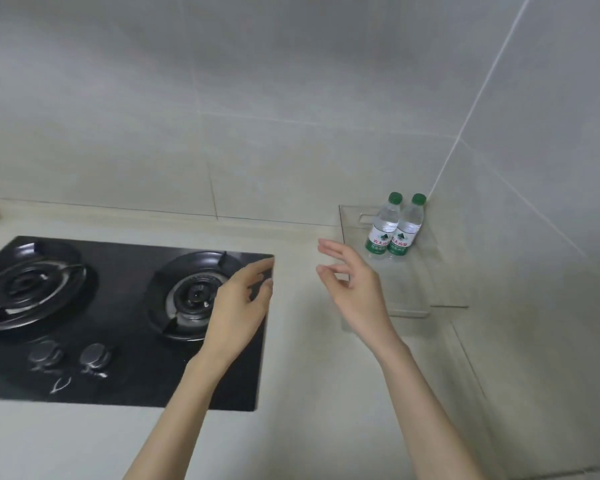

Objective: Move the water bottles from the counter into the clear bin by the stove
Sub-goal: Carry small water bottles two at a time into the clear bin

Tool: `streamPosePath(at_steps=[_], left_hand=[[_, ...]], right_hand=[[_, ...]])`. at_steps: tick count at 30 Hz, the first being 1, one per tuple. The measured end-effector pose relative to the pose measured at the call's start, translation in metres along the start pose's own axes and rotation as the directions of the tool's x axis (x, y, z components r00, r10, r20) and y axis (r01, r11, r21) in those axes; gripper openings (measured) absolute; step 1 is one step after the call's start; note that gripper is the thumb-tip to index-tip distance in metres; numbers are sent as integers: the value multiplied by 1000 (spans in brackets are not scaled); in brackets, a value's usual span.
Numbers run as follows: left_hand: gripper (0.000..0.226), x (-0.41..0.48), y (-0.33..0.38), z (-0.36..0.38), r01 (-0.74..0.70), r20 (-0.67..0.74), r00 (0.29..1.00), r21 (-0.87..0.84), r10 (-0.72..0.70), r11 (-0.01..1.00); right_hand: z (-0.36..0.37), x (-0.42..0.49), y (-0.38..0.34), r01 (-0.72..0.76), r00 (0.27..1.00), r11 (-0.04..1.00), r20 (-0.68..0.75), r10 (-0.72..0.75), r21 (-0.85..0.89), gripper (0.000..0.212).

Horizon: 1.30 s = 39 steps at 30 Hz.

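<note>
Water bottles (381, 237), two with green caps and white-and-green labels, stand upright and touching each other, beyond my right hand and a little to its right, in the far corner of the clear bin (414, 292).

Sweeping from the left, I see the black stove (118, 379) set into the pale surface (298, 382). Its left burner (28, 282) is well to the left of both hands. Two round knobs (45, 355) sit nearer me, also left of the left hand. The right burner (191, 296) lies just beside and partly under the left hand (239, 303).

That hand hovers over the stove's right edge, its fingers loosely curled with the thumb apart from them, holding nothing. A strip of bare surface separates it from the right hand (354, 289). The right hand is raised with its fingers loosely spread and slightly bent, holding nothing either.

The bin stands just behind and to the right of the right hand, which overlaps the bin's near left side in my view. I cannot tell whether they touch. The bin sits tucked into the corner of the tiled wall (257, 116), on the surface to the right of the stove.
</note>
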<state>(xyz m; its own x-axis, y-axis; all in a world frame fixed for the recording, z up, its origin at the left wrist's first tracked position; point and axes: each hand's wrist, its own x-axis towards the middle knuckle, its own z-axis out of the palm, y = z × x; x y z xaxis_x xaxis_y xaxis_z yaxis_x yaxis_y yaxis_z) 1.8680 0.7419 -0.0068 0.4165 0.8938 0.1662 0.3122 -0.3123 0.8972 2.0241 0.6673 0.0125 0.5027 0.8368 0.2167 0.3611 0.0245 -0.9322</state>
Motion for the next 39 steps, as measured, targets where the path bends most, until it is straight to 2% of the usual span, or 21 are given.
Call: streamPosePath(at_steps=[4,10,18,24,33,39], left_hand=[[35,-42,-15,-25,99,-8,995,-22,-99,995],[32,-104,-33,-54,214,-129,968,-22,-215,977],[30,-213,-28,-59,325,-292,898,-61,-329,944],[30,-293,-12,-66,372,-378,844,-96,-380,923],[27,-417,-6,-130,377,-617,649,-248,-445,892],[26,-517,-14,-207,353,-750,452,-348,-483,869]], right_hand=[[20,-34,0,-25,998,1000,58,24,11,34],[37,-77,6,-42,988,999,150,38,24,33],[27,-147,10,-74,929,997,366,58,27,31],[26,-202,7,-100,898,993,435,65,58,30],[92,-280,-47,22,729,995,679,-84,100,30],[187,-361,-97,63,554,988,818,-155,144,31]])
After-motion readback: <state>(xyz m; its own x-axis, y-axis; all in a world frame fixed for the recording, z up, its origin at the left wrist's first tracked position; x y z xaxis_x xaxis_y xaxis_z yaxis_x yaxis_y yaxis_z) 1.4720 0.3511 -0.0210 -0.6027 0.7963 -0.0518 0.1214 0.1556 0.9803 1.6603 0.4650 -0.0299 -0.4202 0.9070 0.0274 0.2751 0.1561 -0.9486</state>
